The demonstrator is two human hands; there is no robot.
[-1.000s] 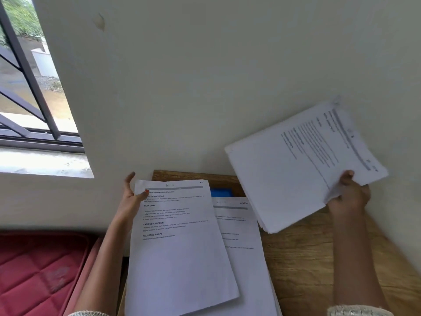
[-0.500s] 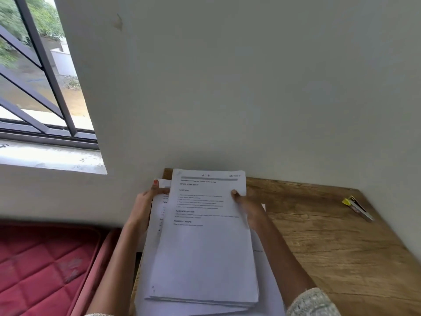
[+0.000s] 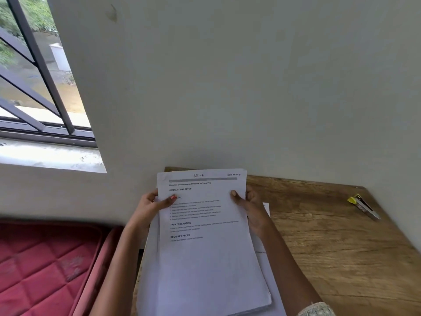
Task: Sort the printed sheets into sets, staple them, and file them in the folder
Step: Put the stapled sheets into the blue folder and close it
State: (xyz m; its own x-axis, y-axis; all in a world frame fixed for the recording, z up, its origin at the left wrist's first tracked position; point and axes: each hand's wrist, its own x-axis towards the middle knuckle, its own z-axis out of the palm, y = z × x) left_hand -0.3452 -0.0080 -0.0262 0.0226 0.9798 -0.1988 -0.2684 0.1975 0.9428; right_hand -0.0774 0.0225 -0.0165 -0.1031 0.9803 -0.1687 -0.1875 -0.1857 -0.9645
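Our left hand (image 3: 153, 207) and right hand (image 3: 251, 209) pinch the 2 side edges of the stack (image 3: 206, 254), which looks light, floppy and apt to fan.

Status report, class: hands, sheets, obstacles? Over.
Gripping the stack of sheets by its sides: left hand, right hand. Under it, loose sheets on table. Far right, apart: stapler. Nothing in the way.
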